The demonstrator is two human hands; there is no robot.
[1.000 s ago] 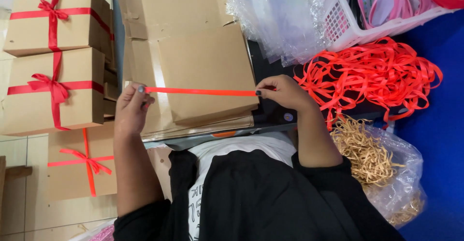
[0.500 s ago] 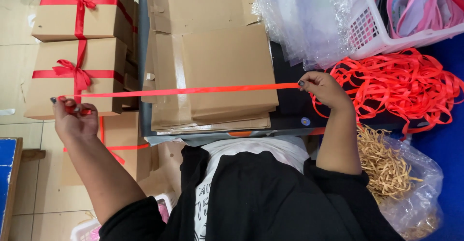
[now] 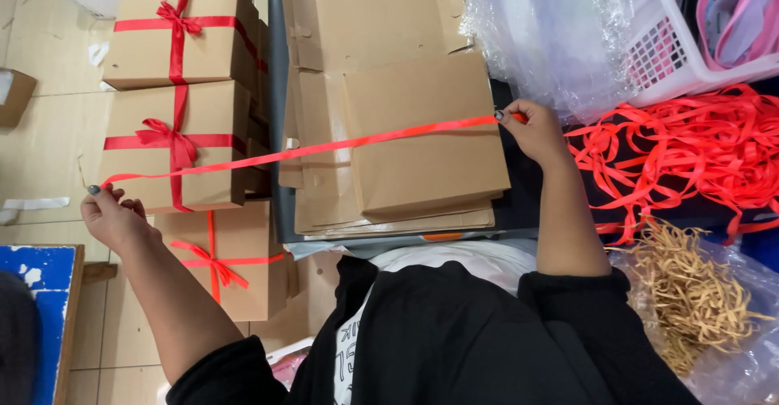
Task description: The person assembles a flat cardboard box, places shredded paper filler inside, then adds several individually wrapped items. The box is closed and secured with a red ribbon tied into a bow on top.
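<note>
A long red ribbon is stretched taut between both hands, across a stack of flat brown cardboard. My left hand pinches one end at the far left, in front of the tied boxes. My right hand pinches the ribbon at the right edge of the cardboard, close to a loose pile of red ribbon. The strand runs on from that hand toward the pile.
Three brown boxes tied with red bows stand at the left, over a tiled floor. A white basket and clear plastic bags lie at the upper right. A bag of straw-coloured filler sits lower right, a blue board lower left.
My left hand has drawn the ribbon far out to the left, away from my right hand, so the stretched length has grown. My right hand stayed at the cardboard's edge.
</note>
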